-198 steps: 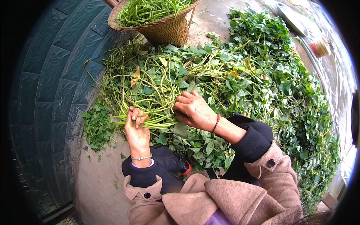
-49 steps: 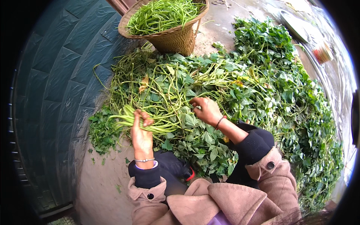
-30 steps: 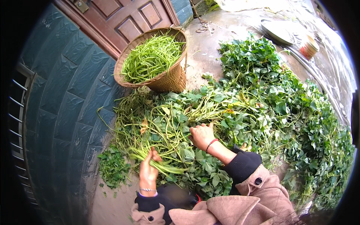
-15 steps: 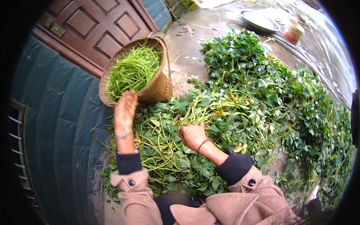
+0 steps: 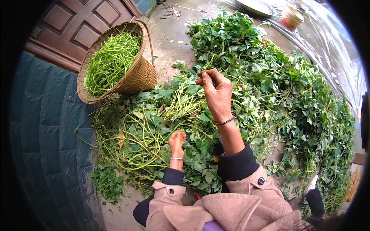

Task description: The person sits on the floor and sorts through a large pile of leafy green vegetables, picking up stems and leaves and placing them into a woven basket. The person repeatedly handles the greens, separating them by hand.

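My right hand (image 5: pixel 218 94), with a dark red bracelet, is raised over the heap of leafy green vines (image 5: pixel 269 92), thumb and fingers curled together in a pinch. Anything between those fingertips is too small or hidden to make out. Lower and to the left, my left hand (image 5: pixel 177 139), wearing a silver bangle, is closed above bare vine stems (image 5: pixel 144 148). Its fingers hide whatever they may hold. Beyond the hands, at the far left, a woven basket (image 5: pixel 143 79) tilts toward the wall, filled with thin green stalks (image 5: pixel 111 63).
Dark green wall tiles (image 5: pixel 52 133) and a brown panelled door (image 5: pixel 83 25) stand on the left. A round metal pan (image 5: pixel 256 7), a small tub (image 5: pixel 291 18) and clear plastic sheeting (image 5: pixel 327 50) lie at the far right. Loose leaves (image 5: pixel 109 184) lie near the wall.
My left hand has come away from the basket, back and to the right, and closed. My right hand has risen from the vines, up and to the right. The view has shifted.
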`<state>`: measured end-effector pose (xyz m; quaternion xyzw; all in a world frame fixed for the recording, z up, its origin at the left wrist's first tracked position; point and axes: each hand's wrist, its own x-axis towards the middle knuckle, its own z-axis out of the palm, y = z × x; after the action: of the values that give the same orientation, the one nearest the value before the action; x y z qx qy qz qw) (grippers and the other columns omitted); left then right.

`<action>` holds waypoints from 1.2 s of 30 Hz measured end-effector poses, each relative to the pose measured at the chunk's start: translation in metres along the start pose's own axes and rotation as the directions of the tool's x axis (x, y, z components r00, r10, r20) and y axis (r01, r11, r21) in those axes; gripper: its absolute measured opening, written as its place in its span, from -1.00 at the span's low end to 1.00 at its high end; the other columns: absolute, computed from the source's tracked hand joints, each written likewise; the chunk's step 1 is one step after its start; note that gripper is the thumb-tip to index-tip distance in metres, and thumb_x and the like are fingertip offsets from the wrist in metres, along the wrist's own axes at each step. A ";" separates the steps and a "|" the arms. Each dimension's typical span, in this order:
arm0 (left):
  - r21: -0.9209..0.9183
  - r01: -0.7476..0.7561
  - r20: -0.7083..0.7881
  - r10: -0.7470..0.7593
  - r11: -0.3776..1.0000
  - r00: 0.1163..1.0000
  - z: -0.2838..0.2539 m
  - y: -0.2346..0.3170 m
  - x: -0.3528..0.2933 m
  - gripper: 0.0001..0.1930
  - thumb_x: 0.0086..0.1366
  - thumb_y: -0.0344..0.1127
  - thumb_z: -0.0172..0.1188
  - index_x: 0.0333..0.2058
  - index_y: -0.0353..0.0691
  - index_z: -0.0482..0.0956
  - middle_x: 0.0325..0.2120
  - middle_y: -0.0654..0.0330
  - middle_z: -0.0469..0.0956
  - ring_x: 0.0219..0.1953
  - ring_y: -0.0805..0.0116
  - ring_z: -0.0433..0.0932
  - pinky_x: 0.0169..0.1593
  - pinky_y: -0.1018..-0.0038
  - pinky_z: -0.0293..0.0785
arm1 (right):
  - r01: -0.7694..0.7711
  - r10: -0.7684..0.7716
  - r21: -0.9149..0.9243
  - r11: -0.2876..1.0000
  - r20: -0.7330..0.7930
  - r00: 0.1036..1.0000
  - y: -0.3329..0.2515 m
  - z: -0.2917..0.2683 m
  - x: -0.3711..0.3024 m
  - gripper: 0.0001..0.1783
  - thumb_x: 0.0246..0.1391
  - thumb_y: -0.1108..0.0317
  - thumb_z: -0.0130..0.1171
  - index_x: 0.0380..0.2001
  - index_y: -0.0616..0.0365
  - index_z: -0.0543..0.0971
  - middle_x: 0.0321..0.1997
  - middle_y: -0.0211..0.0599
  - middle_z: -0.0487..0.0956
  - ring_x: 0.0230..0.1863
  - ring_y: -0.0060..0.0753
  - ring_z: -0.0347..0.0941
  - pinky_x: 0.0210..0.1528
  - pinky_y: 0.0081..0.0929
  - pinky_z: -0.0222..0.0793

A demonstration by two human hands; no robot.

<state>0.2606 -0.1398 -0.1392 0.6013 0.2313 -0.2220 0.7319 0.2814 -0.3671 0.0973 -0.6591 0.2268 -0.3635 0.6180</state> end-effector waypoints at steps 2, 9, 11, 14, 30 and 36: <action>0.075 -0.160 -0.028 0.163 0.984 0.986 0.022 0.009 0.020 -0.87 0.33 -0.43 0.06 -0.19 -0.31 0.50 -0.35 0.18 0.58 -0.36 0.41 0.57 -0.27 0.53 0.57 | -0.001 0.003 0.040 0.999 -0.051 0.999 0.000 -0.004 0.002 -0.86 0.14 0.42 0.09 -0.41 0.27 0.57 -0.56 -0.33 0.61 -0.56 -0.66 0.44 -0.50 -0.62 0.32; 0.783 -0.539 0.216 0.677 0.311 0.704 0.059 0.060 0.111 -0.62 0.09 -0.41 0.27 -0.07 -0.29 0.51 -0.19 0.02 0.59 -0.16 0.17 0.58 -0.03 0.32 0.45 | -0.033 0.053 0.179 0.983 -0.105 0.993 0.000 -0.016 0.010 -0.85 0.18 0.42 0.07 -0.37 0.28 0.57 -0.55 -0.37 0.59 -0.55 -0.72 0.41 -0.50 -0.70 0.27; 0.848 -0.433 0.234 0.517 0.305 0.823 0.062 0.055 0.122 -0.57 0.09 -0.31 0.27 -0.03 -0.27 0.50 -0.17 0.05 0.59 -0.14 0.16 0.57 -0.05 0.31 0.45 | -0.031 0.053 0.193 0.981 -0.107 0.993 -0.001 -0.015 0.009 -0.86 0.17 0.43 0.08 -0.38 0.28 0.56 -0.57 -0.39 0.58 -0.55 -0.72 0.41 -0.50 -0.70 0.27; 0.873 -0.397 0.284 0.367 0.283 0.886 0.062 0.040 0.119 -0.64 0.10 -0.22 0.27 -0.10 -0.11 0.56 -0.35 0.18 0.63 -0.23 0.11 0.54 -0.08 0.25 0.39 | -0.035 0.056 0.205 0.978 -0.096 0.994 0.005 -0.014 0.011 -0.87 0.16 0.44 0.09 -0.42 0.27 0.55 -0.58 -0.40 0.57 -0.56 -0.72 0.41 -0.50 -0.69 0.27; 0.611 -0.687 0.342 0.651 0.394 0.678 0.006 0.040 0.007 -0.83 0.21 -0.35 0.22 -0.28 -0.31 0.54 -0.39 0.26 0.53 -0.44 0.47 0.42 -0.30 0.51 0.40 | -0.105 0.088 0.284 0.953 0.072 0.994 -0.004 -0.004 -0.003 -0.84 0.15 0.42 0.08 -0.41 0.29 0.58 -0.60 -0.38 0.57 -0.55 -0.69 0.42 -0.48 -0.65 0.31; 0.271 -0.562 0.197 0.526 0.781 0.827 0.031 0.148 -0.011 -0.85 0.35 -0.31 0.08 -0.22 -0.24 0.54 -0.38 0.24 0.56 -0.33 0.47 0.55 -0.23 0.55 0.53 | -0.093 0.091 0.265 0.960 0.020 0.996 0.004 -0.012 0.001 -0.82 0.16 0.41 0.08 -0.42 0.29 0.58 -0.61 -0.37 0.57 -0.57 -0.70 0.40 -0.52 -0.63 0.28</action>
<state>0.3438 -0.1430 -0.0121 0.7388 -0.0319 -0.0682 0.6697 0.2729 -0.3761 0.0934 -0.5605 0.2041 -0.3589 0.7179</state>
